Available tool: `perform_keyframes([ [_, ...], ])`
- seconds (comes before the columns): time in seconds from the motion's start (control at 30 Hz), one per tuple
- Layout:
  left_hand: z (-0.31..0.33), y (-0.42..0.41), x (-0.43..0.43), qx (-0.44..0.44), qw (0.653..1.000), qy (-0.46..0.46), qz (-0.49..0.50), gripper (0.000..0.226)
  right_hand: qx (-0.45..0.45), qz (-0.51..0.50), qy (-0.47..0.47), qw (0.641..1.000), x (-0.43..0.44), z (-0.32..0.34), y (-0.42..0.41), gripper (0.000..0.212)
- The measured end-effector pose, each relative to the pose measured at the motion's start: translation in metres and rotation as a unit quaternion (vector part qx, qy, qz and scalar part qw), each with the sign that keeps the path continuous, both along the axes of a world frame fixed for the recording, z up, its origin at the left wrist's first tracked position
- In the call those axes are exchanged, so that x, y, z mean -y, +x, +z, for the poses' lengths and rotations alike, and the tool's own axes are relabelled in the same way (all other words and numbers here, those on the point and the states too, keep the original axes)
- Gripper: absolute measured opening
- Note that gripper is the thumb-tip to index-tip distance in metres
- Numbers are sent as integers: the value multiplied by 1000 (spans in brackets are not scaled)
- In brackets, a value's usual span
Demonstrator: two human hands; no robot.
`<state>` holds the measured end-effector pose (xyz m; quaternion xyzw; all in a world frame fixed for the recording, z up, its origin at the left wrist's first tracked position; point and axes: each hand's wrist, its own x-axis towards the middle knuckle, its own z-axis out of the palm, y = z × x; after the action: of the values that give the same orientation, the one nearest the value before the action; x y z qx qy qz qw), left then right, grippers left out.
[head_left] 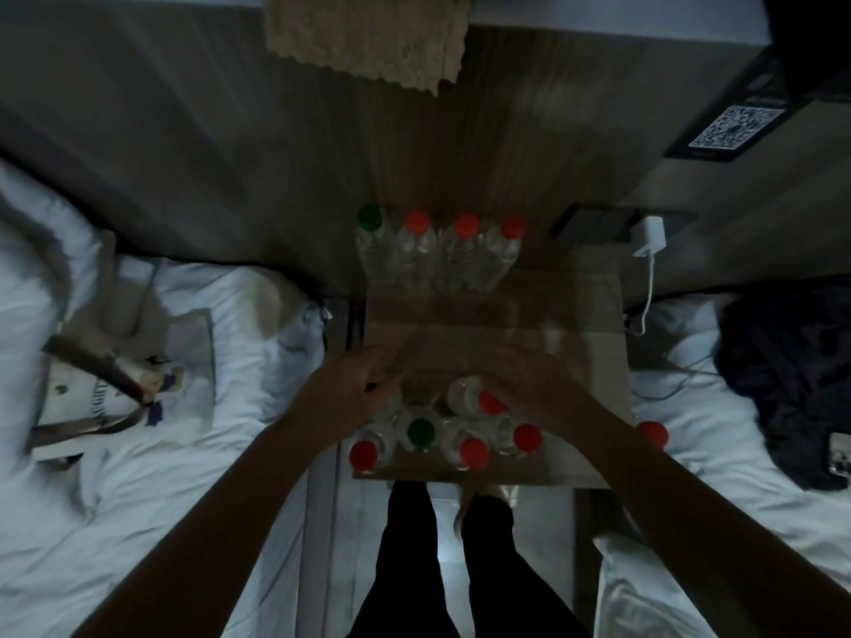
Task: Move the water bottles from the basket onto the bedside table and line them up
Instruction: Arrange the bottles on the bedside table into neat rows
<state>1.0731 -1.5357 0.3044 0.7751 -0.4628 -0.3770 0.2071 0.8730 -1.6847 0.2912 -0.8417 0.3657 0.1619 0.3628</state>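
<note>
Dim light, motion blur on both hands.

Bedside table (575,306) sits between two beds, wood-grain top.

Count of water bottles by cap: ten in view, eight red and two green.
- Back row (442,250), far edge of the table: four upright, side by side and touching. Green-capped bottle (370,217) at the left end, then three red.
- Front cluster (442,435), near edge of the table: five. Four are upright (red, green (420,432), red, red). Just behind them, one tilted bottle (465,393) points its red cap to the right. I cannot tell if a basket holds them.
- One lone red cap (653,434) shows past the table's right edge, beside the right forearm. Its body is hidden.

Left hand (368,375): low at the left end of the cluster, fingers pointing in towards the bottles. Grip too blurred to tell.
Right hand (539,384): just beside the tilted bottle, fingers bent over it. I cannot tell whether they close on it.

Around:
- one tote bag (124,375) on the left bed
- one white charger (649,237) with its cable hanging
- one dark flat device (594,223) beside the charger
- one QR-code card (737,126)
- one dark garment (792,384) on the right bed
- one beige knitted cloth (368,34) at the top
</note>
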Motion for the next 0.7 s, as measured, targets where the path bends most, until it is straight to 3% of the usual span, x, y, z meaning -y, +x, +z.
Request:
perform_keyframes([
  [0.17,-19,-10,-30,11,998,20,59,39,14,-72,29,997,-30,9,-8,40],
  [0.37,-34,-17,-38,98,993,-22,63,40,9,-49,-66,997,-44,0,-10,37],
  [0.7,-41,-9,-37,123,992,-40,15,38,-17,-6,-116,993,-44,-13,-7,34],
])
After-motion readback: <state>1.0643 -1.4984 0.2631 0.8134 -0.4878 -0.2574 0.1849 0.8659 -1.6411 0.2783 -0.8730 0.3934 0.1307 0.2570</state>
